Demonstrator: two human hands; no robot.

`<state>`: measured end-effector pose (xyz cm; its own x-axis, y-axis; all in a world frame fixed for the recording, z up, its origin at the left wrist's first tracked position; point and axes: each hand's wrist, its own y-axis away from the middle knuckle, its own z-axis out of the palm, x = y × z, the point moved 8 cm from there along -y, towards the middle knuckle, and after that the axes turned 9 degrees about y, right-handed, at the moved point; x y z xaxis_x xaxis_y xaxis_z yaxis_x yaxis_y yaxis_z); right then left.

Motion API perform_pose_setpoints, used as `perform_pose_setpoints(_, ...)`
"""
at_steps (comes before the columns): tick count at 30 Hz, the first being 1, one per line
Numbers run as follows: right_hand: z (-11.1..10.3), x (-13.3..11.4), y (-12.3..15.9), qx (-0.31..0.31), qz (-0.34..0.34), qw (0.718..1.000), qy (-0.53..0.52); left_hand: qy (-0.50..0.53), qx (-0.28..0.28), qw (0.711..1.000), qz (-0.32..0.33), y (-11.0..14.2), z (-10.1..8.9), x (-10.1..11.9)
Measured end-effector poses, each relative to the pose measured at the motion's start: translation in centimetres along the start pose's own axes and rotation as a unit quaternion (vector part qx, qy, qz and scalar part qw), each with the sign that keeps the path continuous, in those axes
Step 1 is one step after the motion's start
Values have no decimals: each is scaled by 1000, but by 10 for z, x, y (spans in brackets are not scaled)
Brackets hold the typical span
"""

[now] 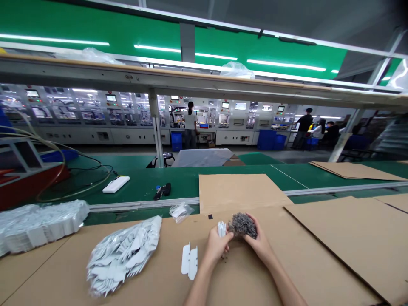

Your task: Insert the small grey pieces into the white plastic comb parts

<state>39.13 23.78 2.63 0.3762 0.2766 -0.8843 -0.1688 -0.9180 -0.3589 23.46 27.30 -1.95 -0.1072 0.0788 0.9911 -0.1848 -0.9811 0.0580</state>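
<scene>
My left hand [217, 246] is closed on a small white plastic part [221, 228], held upright at the fingertips. My right hand [259, 242] is cupped around the side of a heap of small grey metal pieces [242, 224] on the cardboard sheet [318, 255]. Both hands meet at the heap. A white plastic piece [189, 260] lies flat on the cardboard just left of my left wrist. Further left lies a clear bag of white plastic parts [123, 255].
A stack of white parts [38, 225] sits at the far left. A small clear bag [180, 211], a white box [116, 184] and a black tool [163, 191] lie by the green belt [178, 178]. More cardboard sheets [353, 171] lie to the right. People stand at machines behind.
</scene>
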Motion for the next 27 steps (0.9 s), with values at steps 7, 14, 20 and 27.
perform_pose_setpoints(7, 10, -19, 7, -53, 4, 998, -35, 11, 8, 1000, 12, 1, 1, 6)
perform_pose_setpoints(14, 3, 13, -2, -10, 26, 994, -101, 2, 11, 999, 30, 2, 0, 12)
perform_pose_setpoints(20, -3, 27, -3, 46, 55, 983, -167, -29, 19, 999, 37, 1, -5, 11)
perform_pose_setpoints(27, 4, 29, 1, 45, 111, 967, -225, -25, -24, 999, 42, 9, 3, 18)
